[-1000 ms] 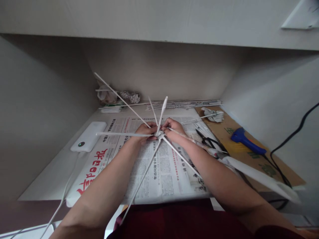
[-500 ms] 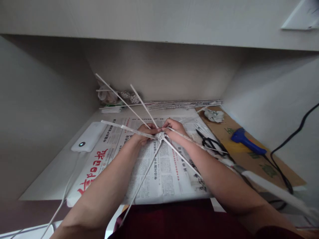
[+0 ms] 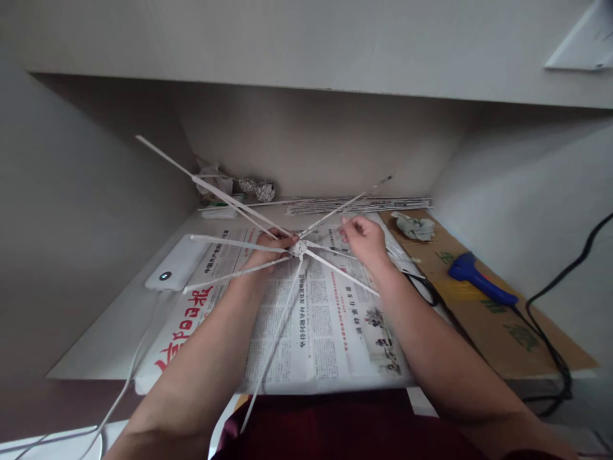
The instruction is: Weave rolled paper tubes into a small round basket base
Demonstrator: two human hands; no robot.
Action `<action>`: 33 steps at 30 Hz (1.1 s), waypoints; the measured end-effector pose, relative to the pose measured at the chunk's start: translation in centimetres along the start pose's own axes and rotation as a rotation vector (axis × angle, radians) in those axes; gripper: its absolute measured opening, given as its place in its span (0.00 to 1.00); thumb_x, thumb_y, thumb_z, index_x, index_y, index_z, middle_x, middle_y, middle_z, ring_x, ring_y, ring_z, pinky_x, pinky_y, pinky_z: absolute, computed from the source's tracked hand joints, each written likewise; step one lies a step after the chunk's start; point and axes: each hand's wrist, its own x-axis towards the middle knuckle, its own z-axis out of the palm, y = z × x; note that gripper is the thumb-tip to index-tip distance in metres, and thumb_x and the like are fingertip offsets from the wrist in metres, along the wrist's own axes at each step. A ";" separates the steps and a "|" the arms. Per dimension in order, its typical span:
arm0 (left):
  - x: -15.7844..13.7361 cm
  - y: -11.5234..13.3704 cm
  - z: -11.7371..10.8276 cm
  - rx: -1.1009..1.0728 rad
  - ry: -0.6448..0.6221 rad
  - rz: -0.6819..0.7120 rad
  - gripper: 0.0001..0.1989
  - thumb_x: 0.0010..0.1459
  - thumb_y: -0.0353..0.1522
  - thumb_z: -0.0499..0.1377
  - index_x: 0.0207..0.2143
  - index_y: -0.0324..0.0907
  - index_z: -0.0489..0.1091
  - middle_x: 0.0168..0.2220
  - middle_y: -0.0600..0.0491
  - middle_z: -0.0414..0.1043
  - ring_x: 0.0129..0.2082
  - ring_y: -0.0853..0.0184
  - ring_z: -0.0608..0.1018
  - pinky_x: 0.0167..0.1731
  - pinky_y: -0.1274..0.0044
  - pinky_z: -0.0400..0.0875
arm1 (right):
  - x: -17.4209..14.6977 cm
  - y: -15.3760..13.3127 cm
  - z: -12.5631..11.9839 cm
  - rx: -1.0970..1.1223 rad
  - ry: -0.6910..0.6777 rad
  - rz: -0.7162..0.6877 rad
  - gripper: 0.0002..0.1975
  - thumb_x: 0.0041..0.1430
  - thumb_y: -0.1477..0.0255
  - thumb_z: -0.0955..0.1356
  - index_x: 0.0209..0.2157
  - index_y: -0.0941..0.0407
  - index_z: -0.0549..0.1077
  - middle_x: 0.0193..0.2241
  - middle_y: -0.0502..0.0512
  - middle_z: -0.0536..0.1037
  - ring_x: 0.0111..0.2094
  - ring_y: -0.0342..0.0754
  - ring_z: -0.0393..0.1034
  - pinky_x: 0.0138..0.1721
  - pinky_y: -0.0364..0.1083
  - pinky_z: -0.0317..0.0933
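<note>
My left hand (image 3: pixel 275 248) is closed on the small woven paper hub (image 3: pixel 300 248), gripping its left side. Thin rolled-paper strips fan out from this hub: one strip (image 3: pixel 345 207) slants to the back right, another strip (image 3: pixel 342 273) to the front right, and a long strip (image 3: pixel 275 345) down toward my lap. More strips reach left, past my left hand. My right hand (image 3: pixel 364 237) hovers to the right of the hub, apart from it, its fingers loosely bent and nothing visible in them. Under it passes the end of a short strip (image 3: pixel 330 250).
Newspaper (image 3: pixel 316 332) covers the board. On the left lies a white power bank (image 3: pixel 177 265) with a cable. A bundle of paper rolls (image 3: pixel 354 206) lies along the back wall. On the right, cardboard (image 3: pixel 507 313) carries a blue glue gun (image 3: pixel 481 278) and crumpled paper (image 3: pixel 416 227). Scissors (image 3: pixel 424 284) are partly hidden.
My right hand has come off the hub and moved right. The hub has turned, its strips now pointing differently, with one slanting to the back right. My left hand still grips it.
</note>
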 end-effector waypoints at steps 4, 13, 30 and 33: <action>0.3 0.2 -0.3 -0.087 0.042 0.082 0.11 0.37 0.29 0.72 0.24 0.39 0.74 0.21 0.54 0.73 0.19 0.72 0.71 0.17 0.80 0.61 | -1.1 -0.7 -0.5 -0.320 -0.423 0.090 0.31 0.59 0.44 0.62 0.21 0.56 0.76 0.16 0.57 0.75 0.20 0.50 0.71 0.31 0.48 0.62; 0.2 -1.3 2.4 -0.286 0.228 0.020 0.08 0.43 0.25 0.68 0.24 0.38 0.71 0.18 0.58 0.68 0.14 0.78 0.65 0.15 0.84 0.60 | -0.9 -0.4 0.1 -0.310 -0.150 -0.180 0.32 0.63 0.50 0.60 0.61 0.54 0.65 0.52 0.63 0.76 0.42 0.57 0.74 0.44 0.52 0.65; -1.1 -3.1 3.6 -0.280 -0.053 -0.044 0.11 0.41 0.31 0.71 0.28 0.37 0.74 0.24 0.52 0.76 0.22 0.69 0.76 0.25 0.78 0.70 | -1.1 -0.8 0.3 0.125 -0.542 0.157 0.14 0.47 0.72 0.71 0.39 0.56 0.75 0.25 0.48 0.78 0.16 0.40 0.62 0.20 0.42 0.58; -1.4 -3.1 3.9 -0.242 -0.092 -0.004 0.10 0.41 0.30 0.71 0.26 0.38 0.74 0.25 0.51 0.76 0.25 0.68 0.76 0.27 0.77 0.70 | -0.8 -0.9 -1.0 0.246 -0.644 0.217 0.20 0.43 0.70 0.75 0.41 0.57 0.75 0.24 0.49 0.78 0.13 0.39 0.60 0.17 0.41 0.58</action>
